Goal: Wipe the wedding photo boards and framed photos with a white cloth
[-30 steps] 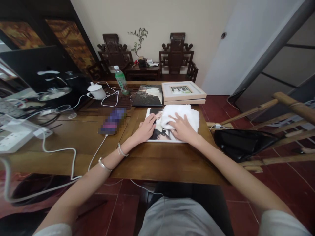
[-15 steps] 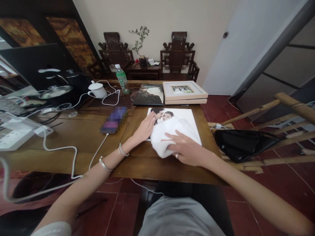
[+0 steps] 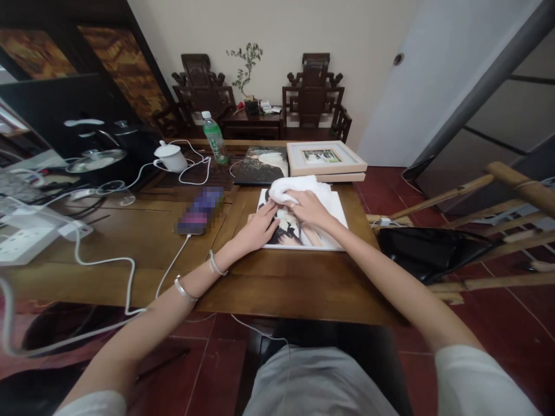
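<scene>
A photo panel [image 3: 295, 234] with a portrait of two people and a white margin lies flat on the wooden table [image 3: 295, 289] in front of me. My right hand [image 3: 309, 208] grips a bunched white towel [image 3: 299, 184] and presses it on the panel's far part, covering the top of the picture. Along the panel's left edge rests my left hand [image 3: 256, 229], its fingers stretched flat over the surface and nothing held in it. Its fingertips come close to the towel.
Behind the panel lie a dark picture [image 3: 262, 166] and stacked light-framed pictures [image 3: 327, 159]. Leftward are a phone [image 3: 200, 212] on a cable, a white lidded cup [image 3: 170, 157], a green bottle [image 3: 215, 138] and power strips [image 3: 26, 237]. A black bag [image 3: 433, 251] sits at the right.
My right hand has pushed the towel from the panel's near right part to its far edge, uncovering the lower picture. My left hand has stayed at the left edge, shifting only slightly.
</scene>
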### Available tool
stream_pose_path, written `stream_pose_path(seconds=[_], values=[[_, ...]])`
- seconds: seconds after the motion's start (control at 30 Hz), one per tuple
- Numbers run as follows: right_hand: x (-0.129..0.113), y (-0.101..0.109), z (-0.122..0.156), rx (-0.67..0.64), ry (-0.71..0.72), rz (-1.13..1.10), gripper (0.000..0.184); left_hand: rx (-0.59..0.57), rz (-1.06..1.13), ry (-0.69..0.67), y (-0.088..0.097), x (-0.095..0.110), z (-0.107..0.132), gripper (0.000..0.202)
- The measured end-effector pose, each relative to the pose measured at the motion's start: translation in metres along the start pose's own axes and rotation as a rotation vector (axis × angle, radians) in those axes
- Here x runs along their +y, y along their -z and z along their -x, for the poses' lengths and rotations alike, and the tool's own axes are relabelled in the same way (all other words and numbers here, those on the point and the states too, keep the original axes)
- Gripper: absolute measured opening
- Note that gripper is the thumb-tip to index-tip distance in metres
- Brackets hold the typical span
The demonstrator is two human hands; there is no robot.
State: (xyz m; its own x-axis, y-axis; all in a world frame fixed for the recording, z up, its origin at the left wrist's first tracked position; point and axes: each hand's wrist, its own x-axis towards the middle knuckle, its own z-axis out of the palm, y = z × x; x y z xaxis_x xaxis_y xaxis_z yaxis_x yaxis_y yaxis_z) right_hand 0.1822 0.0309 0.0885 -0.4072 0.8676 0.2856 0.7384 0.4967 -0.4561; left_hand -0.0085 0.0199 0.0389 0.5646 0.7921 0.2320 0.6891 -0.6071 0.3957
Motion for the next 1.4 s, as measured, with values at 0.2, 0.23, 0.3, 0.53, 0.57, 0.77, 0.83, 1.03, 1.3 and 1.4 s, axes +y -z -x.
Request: stream_pose_path(seconds=[0.2,0.23,0.3,0.53,0.57,0.77,0.83,1.03,1.3,1.4], values=[[-0.017,-0.017,-0.037,-0.073,0.055,-0.080,0.028,0.017,0.033,-0.011,0.000,-0.005,0.000,0.045],[-0.017,-0.016,-0.035,-0.077,0.058,-0.071,0.028,0.017,0.043,-0.017,0.000,-0.006,0.000,0.045],[-0.012,-0.012,-0.026,-0.064,0.072,-0.063,0.029,0.021,0.069,-0.036,-0.001,-0.009,0.001,0.047],[0.020,0.021,0.019,-0.050,0.028,-0.014,0.031,0.117,0.237,-0.040,-0.006,-0.012,0.006,0.050],[0.026,0.025,0.025,-0.040,0.020,0.025,0.031,0.137,0.265,-0.042,-0.006,-0.011,0.007,0.050],[0.055,0.033,0.063,0.011,-0.064,0.276,0.033,0.210,0.344,-0.020,-0.006,-0.010,0.009,0.047],[0.052,0.030,0.082,0.026,-0.025,0.321,0.033,0.220,0.353,-0.011,-0.007,-0.011,0.009,0.046],[0.016,0.027,0.134,-0.041,0.150,0.301,0.032,0.208,0.351,-0.013,-0.004,-0.014,0.007,0.046],[0.028,0.036,0.104,-0.098,0.085,0.303,0.036,0.108,0.280,-0.048,0.004,-0.013,0.007,0.052],[0.045,0.033,0.078,-0.079,0.051,0.316,0.037,0.128,0.283,-0.056,0.002,-0.013,0.009,0.051]])
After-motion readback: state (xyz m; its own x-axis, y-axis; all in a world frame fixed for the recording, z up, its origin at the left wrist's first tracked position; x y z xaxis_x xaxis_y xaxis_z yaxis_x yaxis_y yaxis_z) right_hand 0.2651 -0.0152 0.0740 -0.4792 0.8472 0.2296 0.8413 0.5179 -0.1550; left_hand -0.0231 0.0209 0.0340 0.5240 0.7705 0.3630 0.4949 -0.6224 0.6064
